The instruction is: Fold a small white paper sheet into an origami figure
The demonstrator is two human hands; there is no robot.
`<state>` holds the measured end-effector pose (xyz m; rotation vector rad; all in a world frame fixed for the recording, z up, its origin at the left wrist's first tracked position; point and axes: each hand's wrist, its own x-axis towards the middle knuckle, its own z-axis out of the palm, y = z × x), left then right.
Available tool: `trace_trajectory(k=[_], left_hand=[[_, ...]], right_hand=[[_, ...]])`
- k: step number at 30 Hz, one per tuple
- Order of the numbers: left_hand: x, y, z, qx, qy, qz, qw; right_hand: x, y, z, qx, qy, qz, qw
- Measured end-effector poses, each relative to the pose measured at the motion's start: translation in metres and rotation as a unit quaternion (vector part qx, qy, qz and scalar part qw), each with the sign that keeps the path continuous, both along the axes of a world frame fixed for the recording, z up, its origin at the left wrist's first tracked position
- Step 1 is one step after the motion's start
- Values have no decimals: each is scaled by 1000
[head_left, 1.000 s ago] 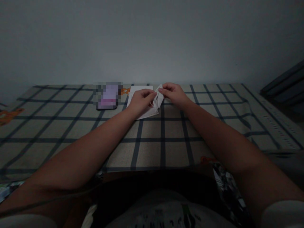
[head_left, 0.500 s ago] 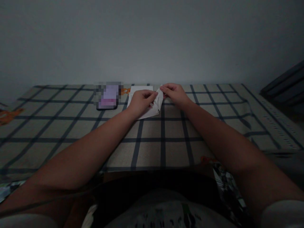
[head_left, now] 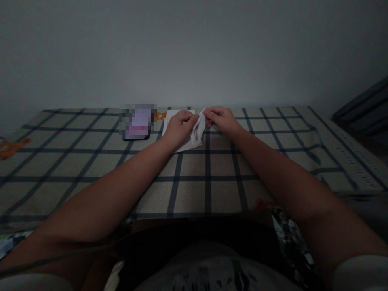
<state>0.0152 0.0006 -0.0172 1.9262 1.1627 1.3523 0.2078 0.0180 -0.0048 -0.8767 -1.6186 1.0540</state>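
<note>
A piece of thin white paper (head_left: 198, 131), creased and raised to a point, is held between my two hands. My left hand (head_left: 181, 126) pinches its left side with thumb and fingers. At the upper right tip, my right hand (head_left: 222, 118) closes its fingertips on the same paper. Beneath my left hand lies a flat white sheet (head_left: 171, 116), partly hidden by the hand. Where the raised paper and the flat sheet meet cannot be made out in the dim light.
A phone (head_left: 138, 123) with a lit, blurred screen lies left of the sheet. The checked tablecloth (head_left: 194, 190) covers the table, which stands against a grey wall (head_left: 194, 52). Dark slatted furniture (head_left: 366, 101) is at the far right.
The raised paper has shifted slightly left and its folds have changed shape. My right hand has moved a little left with it, and my left fingers have shifted slightly.
</note>
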Motion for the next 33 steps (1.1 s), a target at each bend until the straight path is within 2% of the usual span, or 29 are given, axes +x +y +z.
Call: trace_trajectory(k=[4, 13, 22, 26, 33], left_hand=[[1, -1, 1, -2, 2, 4, 1000], [2, 0, -1, -51, -51, -41, 997], [1, 3, -3, -72, -107, -31, 991], [3, 0, -2, -96, -111, -18, 989], [2, 0, -1, -93, -104, -18, 990]], right_hand=[[0, 0, 0, -8, -3, -7, 1000], [-1, -4, 6, -21, -22, -11, 999], [-1, -2, 3, -25, -36, -17, 999], [1, -2, 2, -10, -56, -13, 998], [2, 3, -5, 22, -55, -1, 998]])
